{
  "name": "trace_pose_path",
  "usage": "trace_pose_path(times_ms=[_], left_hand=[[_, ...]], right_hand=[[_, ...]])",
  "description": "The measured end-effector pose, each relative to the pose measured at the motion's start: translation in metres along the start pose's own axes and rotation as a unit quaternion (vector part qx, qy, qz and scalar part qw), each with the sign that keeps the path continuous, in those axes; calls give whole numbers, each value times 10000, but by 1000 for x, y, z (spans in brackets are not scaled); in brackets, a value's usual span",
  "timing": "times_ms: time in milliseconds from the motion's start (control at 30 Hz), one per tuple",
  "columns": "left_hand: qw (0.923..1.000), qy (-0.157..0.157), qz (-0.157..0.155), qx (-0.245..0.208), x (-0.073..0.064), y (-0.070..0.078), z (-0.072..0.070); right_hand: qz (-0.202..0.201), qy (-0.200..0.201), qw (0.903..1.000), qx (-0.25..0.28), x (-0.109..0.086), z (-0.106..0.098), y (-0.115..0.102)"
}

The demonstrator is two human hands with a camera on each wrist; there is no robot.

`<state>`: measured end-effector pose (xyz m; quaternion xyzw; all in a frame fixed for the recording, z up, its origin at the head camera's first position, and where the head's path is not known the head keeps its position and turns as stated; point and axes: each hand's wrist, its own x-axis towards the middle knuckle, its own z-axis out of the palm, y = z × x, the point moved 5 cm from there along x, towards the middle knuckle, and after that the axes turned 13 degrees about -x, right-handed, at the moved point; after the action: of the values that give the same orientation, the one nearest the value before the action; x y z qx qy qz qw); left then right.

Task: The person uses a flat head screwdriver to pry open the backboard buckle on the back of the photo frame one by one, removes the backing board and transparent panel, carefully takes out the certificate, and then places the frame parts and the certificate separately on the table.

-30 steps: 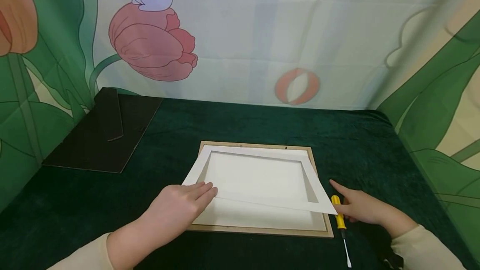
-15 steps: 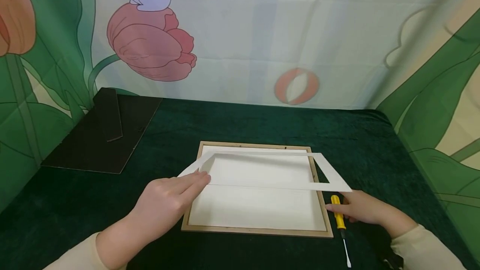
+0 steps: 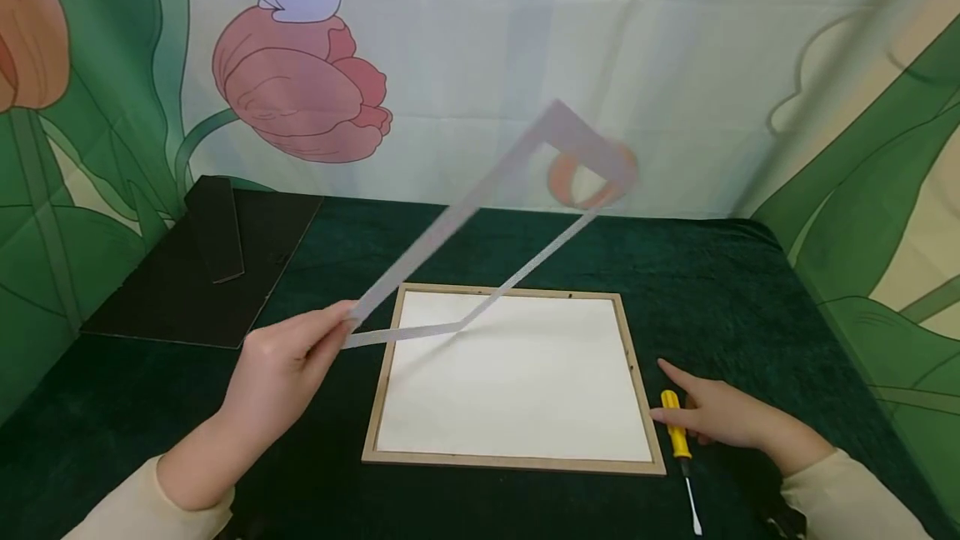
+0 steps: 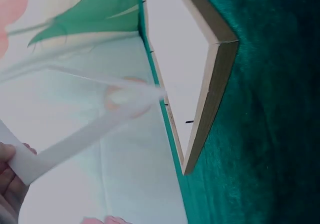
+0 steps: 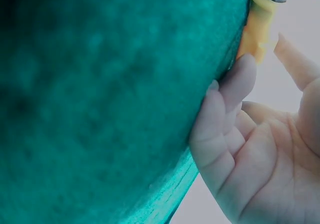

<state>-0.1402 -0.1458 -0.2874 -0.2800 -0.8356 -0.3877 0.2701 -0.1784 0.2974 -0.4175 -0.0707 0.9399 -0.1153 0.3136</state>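
My left hand [image 3: 281, 361] pinches one end of a white picture mat [image 3: 450, 222] between thumb and fingers. Raised and tilted, the mat's far end stands against the curtain; in the left wrist view its band [image 4: 90, 139] hangs beside the frame. Below, a light wooden picture frame [image 3: 517, 462] lies flat, with a white sheet [image 3: 517, 382] inside it. My right hand [image 3: 723, 415] rests on the cloth, index finger extended, thumb over the yellow handle of a screwdriver [image 3: 680, 442] beside the frame's right edge. In the right wrist view the other fingers [image 5: 210, 119] are loosely curled.
A black backing board [image 3: 172, 298] with a stand leg [image 3: 217, 227] lies at the back left. Dark green cloth [image 3: 450, 244] covers the table. Behind it hangs a printed curtain [image 3: 465, 65]. A small dark object [image 3: 787, 519] sits by the right sleeve.
The left hand has lifted the mat off the frame, up and to the left, exposing the whole white sheet. The right hand and the screwdriver have stayed in place.
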Motion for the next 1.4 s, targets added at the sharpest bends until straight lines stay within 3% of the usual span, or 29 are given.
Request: trace_pose_path(times_ms=[100, 233, 367, 467, 733, 867, 1033, 1167, 1300, 1400], left_hand=[[9906, 192, -1209, -603, -1, -20, -6], [9568, 156, -2620, -1252, -8, -47, -9], [9204, -116, -3502, -1735, -20, -72, -9], [8944, -285, -3940, -2098, -31, -89, -11], [8301, -490, -4544, -3194, -55, -125, -29], [7939, -402, -4748, -3776, -65, -144, -36], [7556, -302, -4979, -4247, -76, -163, -44], [7311, -315, -5112, -4507, -81, -174, -48], [7175, -333, -5144, -4686, -85, -181, -54], [7090, -335, -5128, -4828, -87, -183, -56]], right_hand=[[-17, 19, 10000, -6, -1, 0, -1], [-19, 12, 10000, 14, -2, 1, -2], [-21, 8, 10000, 11, -2, 1, -2], [-18, 3, 10000, 8, -1, 1, -2], [-26, 21, 10000, 73, -3, 0, -3], [-63, 7, 9999, 110, -3, 0, -4], [-214, 137, 9996, 123, -5, -3, -5], [-475, 963, 9940, -194, -8, -14, -12], [-775, 1962, 9767, -404, -14, -25, -27], [-1143, 2157, 9690, -391, -21, -25, -42]])
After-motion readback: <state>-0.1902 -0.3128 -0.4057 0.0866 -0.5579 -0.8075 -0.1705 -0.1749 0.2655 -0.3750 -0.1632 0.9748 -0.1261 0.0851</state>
